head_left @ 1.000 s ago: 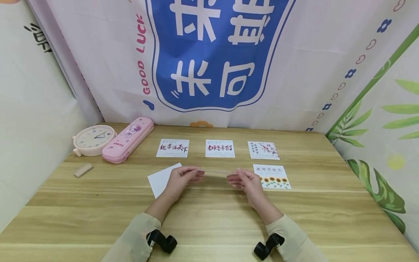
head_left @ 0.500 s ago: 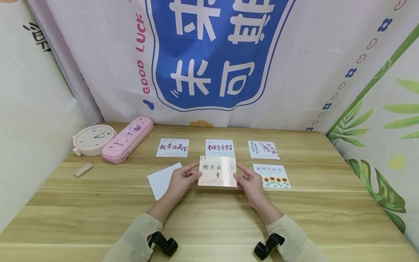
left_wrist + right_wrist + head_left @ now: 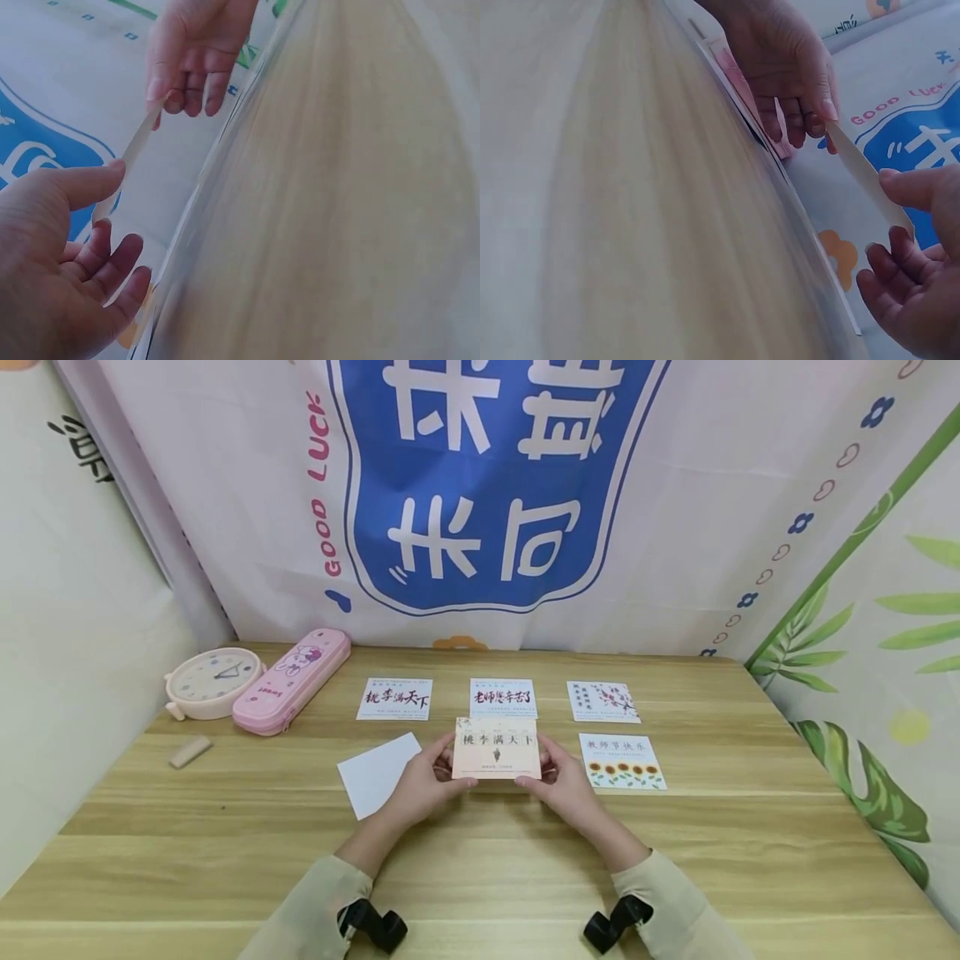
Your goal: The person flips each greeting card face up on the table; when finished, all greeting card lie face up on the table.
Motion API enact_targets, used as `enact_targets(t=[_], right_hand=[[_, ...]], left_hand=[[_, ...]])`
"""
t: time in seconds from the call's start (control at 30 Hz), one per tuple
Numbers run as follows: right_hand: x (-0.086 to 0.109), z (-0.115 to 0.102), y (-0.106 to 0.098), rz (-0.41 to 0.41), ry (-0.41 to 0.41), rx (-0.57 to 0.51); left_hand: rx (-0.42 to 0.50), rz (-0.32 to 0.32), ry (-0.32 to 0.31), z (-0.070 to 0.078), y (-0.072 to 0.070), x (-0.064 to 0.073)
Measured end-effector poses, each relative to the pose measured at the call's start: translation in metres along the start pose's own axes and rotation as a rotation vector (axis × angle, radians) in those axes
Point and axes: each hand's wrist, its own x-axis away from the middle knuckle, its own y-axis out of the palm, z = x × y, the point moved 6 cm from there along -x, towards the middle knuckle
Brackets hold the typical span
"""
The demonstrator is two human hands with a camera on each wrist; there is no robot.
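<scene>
A cream greeting card (image 3: 497, 750) with a line of dark Chinese characters is held up off the table, its printed face towards the head camera. My left hand (image 3: 422, 783) pinches its left edge between thumb and fingers, and my right hand (image 3: 566, 785) pinches the right edge the same way. Both wrist views show the card (image 3: 866, 174) nearly edge-on, thumbs on one side and fingertips on the other. Beside my left hand lies a blank white card (image 3: 375, 775). A sunflower card (image 3: 622, 762) lies just right of my right hand.
Along the back lie a red-lettered card (image 3: 393, 699), a second red-lettered card (image 3: 502, 697) partly behind the held one, and a blossom card (image 3: 604, 702). At the left stand a round clock (image 3: 214, 683), a pink pencil case (image 3: 292, 681) and a small wooden piece (image 3: 191, 751).
The card has gone from edge-on to facing the head camera, then shifted slightly left. My thumbs have moved down to its lower corners, and glare on it has gone.
</scene>
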Motion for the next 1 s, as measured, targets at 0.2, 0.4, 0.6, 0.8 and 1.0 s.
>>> enact_targets(t=[0.2, 0.4, 0.6, 0.8, 1.0], right_hand=[[0.003, -0.005, -0.002, -0.034, -0.055, 0.071], [0.004, 0.0, -0.006, -0.036, -0.074, 0.216], [0.003, 0.007, -0.006, -0.068, -0.069, 0.328], [0.003, 0.017, -0.004, -0.099, -0.039, 0.381], [0.003, 0.02, -0.003, -0.116, -0.051, 0.401]], left_hand=[[-0.097, 0.038, 0.056, 0.003, -0.003, 0.004], [-0.238, 0.059, 0.122, 0.005, 0.0, 0.004], [-0.425, 0.058, 0.111, 0.001, 0.007, 0.002], [-0.545, 0.029, 0.113, -0.002, 0.015, 0.0], [-0.588, 0.013, 0.115, -0.005, 0.02, -0.001]])
